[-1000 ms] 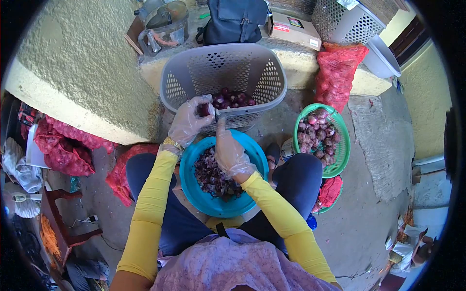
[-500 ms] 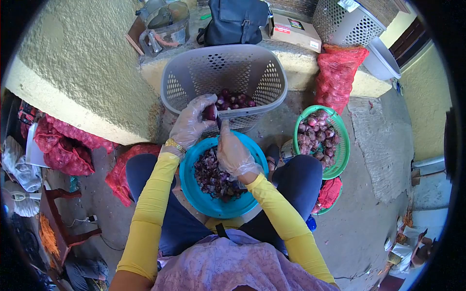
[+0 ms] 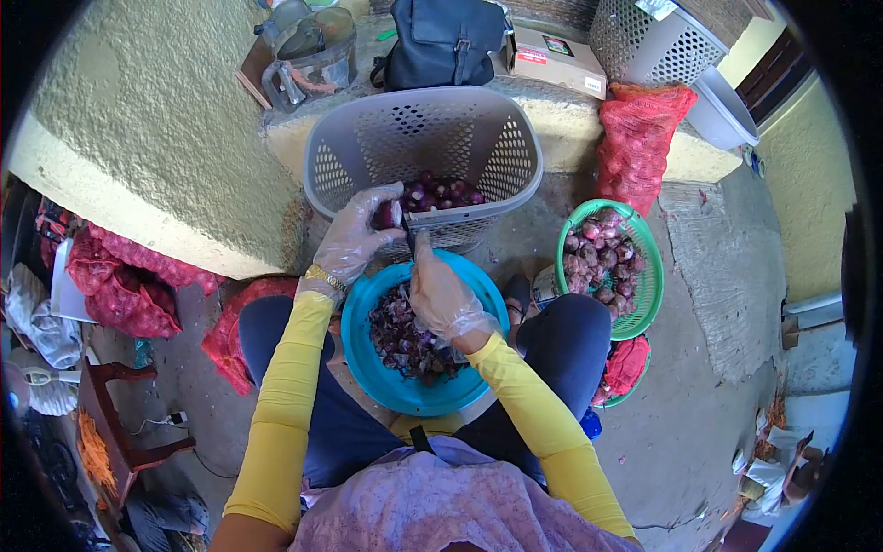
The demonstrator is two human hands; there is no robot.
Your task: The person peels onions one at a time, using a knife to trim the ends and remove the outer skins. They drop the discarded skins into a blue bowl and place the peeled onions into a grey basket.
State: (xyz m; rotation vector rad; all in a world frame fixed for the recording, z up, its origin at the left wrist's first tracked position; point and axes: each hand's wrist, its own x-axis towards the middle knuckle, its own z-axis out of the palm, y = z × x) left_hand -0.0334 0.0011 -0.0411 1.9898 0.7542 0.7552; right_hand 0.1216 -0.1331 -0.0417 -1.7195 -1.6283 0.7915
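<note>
My left hand (image 3: 354, 237), in a clear plastic glove, is closed around a purple onion (image 3: 388, 215) at the near rim of the grey laundry basket (image 3: 322, 190). My gloved right hand (image 3: 444, 293) grips a small knife (image 3: 408, 230), its dark blade pointing up beside the onion; the handle is mostly hidden in my fingers. Below both hands, the blue basin (image 3: 357, 368) holds onion skins and scraps (image 3: 405, 340). Peeled onions (image 3: 441, 192) lie at the bottom of the grey basket.
Unpeeled onions (image 3: 602, 253) fill part of a green basket (image 3: 655, 285) at my right. Red mesh sacks stand by the ledge (image 3: 639, 138) and at the left (image 3: 138, 285). A black backpack (image 3: 446, 46) and a cardboard box (image 3: 557, 63) sit on the ledge.
My left hand has shifted slightly left with the onion, tilting it. The knife blade now shows more clearly beside the onion; my right hand has barely moved.
</note>
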